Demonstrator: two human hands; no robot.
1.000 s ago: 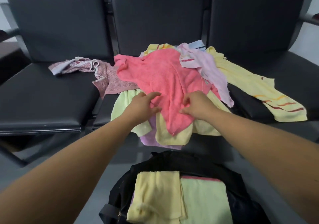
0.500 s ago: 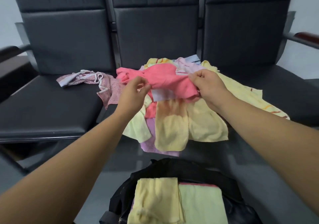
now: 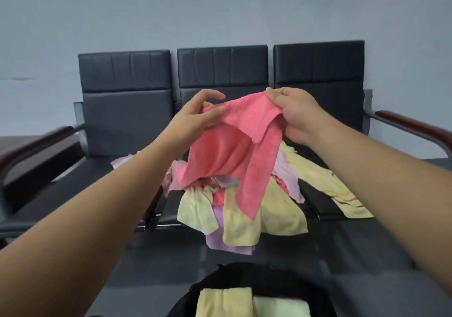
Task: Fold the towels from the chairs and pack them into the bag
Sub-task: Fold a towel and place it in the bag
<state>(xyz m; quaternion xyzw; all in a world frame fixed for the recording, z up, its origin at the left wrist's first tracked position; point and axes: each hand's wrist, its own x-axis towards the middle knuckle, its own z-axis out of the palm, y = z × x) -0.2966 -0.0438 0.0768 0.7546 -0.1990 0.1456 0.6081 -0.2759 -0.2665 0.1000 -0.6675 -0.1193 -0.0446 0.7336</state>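
Behind, black chairs (image 3: 124, 121) against pale wall (image 3: 220, 11).

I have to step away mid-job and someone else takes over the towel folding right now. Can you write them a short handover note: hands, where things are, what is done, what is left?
Left hand grips one end of the pink terry towel; right hand pinches the other end. The towel hangs unfolded over the pile of loose yellow, green and lilac towels on the black padded chairs.
Done: a folded yellow towel and a folded pale green towel lie in the open black bag.
Left: fold the pink towel, pack it, then work through the pile.
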